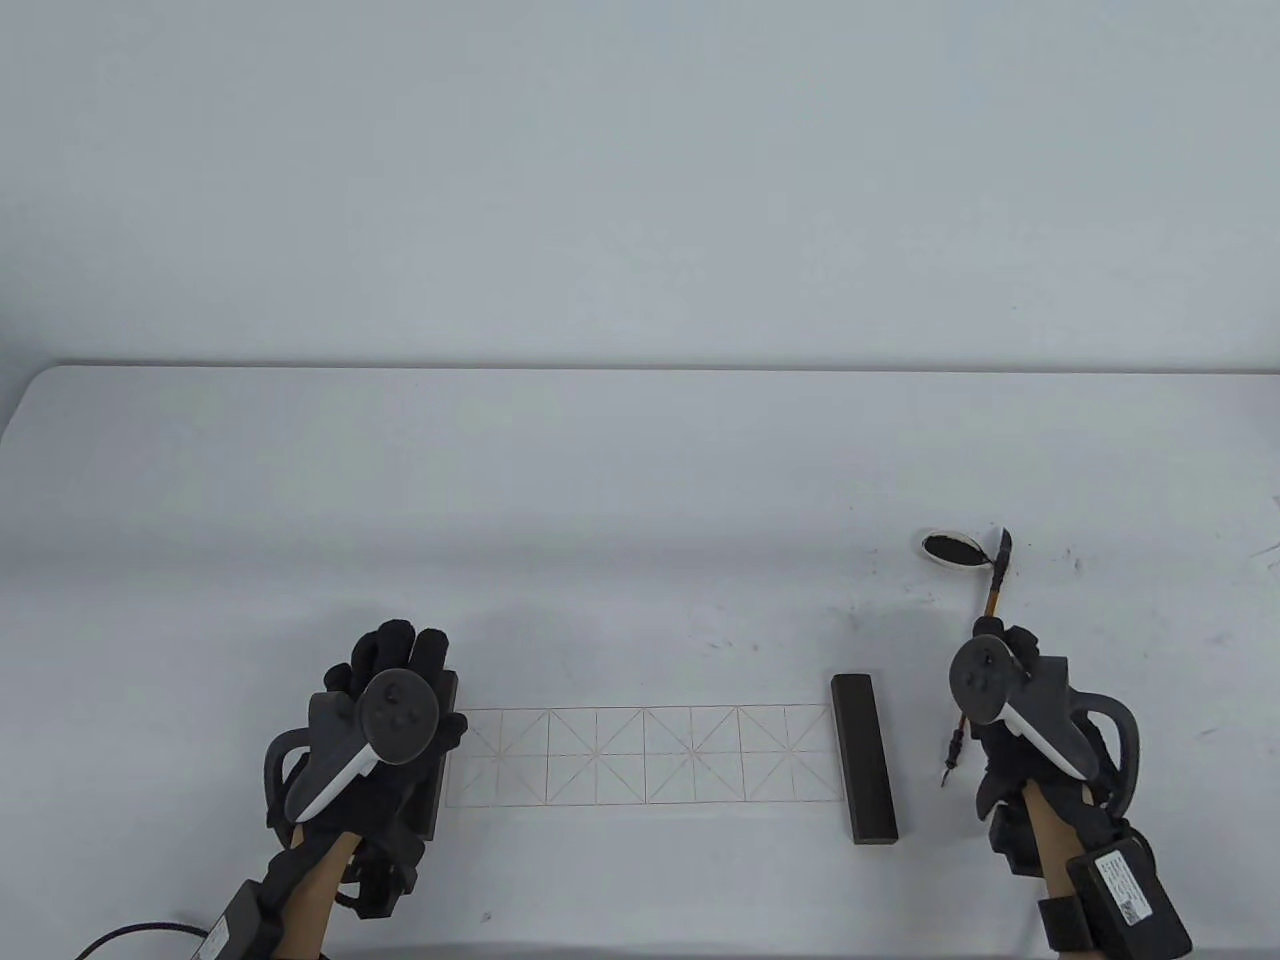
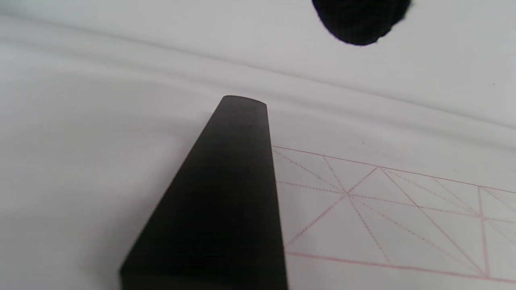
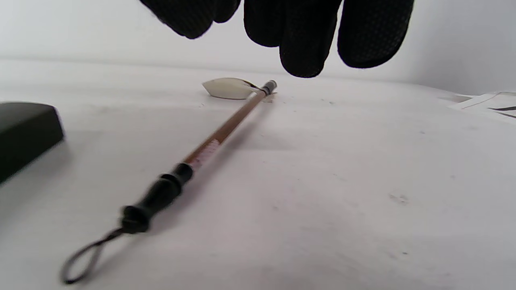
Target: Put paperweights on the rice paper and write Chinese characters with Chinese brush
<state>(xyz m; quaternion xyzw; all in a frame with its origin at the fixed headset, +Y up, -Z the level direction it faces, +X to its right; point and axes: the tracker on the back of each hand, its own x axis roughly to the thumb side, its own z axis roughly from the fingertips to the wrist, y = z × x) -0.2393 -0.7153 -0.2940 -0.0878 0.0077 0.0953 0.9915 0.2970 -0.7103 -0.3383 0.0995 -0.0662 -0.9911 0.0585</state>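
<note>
Table view: left hand [image 1: 385,715] rests flat, fingers straight, over the left paperweight [image 1: 440,770] at the rice paper's [image 1: 640,755] left end; right paperweight [image 1: 863,757] sits on the other end. Left wrist view: that weight's edge lines up with the grid border, so hold it there. Right wrist view: right hand [image 3: 290,28] hovers uncurled, holding nothing, above the brush [image 3: 209,147], whose tip lies beyond the fingertips at the ink dish [image 3: 227,88]. Judgement: pinch mid-shaft, lift level.
</note>
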